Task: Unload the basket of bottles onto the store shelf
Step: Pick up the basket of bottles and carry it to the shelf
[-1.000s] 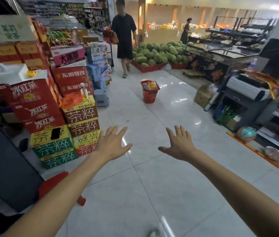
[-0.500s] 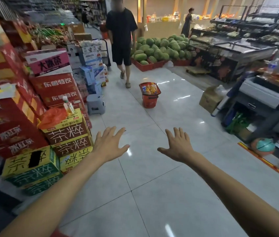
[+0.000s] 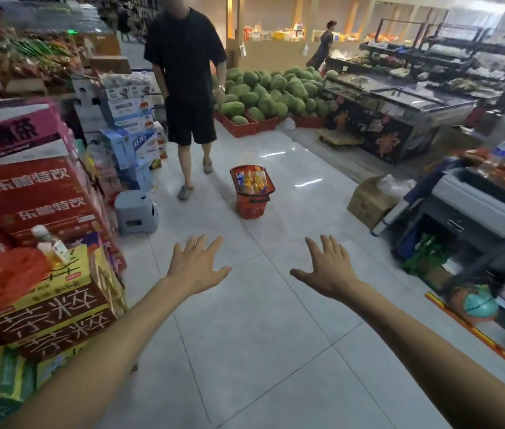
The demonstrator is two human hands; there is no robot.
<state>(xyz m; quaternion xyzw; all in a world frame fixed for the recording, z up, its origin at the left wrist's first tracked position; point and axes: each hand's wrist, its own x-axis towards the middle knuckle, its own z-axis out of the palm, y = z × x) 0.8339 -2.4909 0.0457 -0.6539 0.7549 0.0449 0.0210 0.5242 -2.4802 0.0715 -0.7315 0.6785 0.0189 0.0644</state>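
Observation:
A red shopping basket stands on the tiled floor ahead of me, in the middle of the aisle. Several bottles with orange and blue labels fill it. My left hand and my right hand are stretched out in front of me, palms down, fingers spread, holding nothing. Both hands are well short of the basket, roughly one floor tile away.
Stacked drink cartons line the left side, with a grey stool beside them. A person in black walks toward me left of the basket. A cardboard box and a counter stand right; watermelons lie behind.
The view has advanced down the aisle, so the basket appears larger and closer. The person in black has walked nearer. My hands stay spread and empty.

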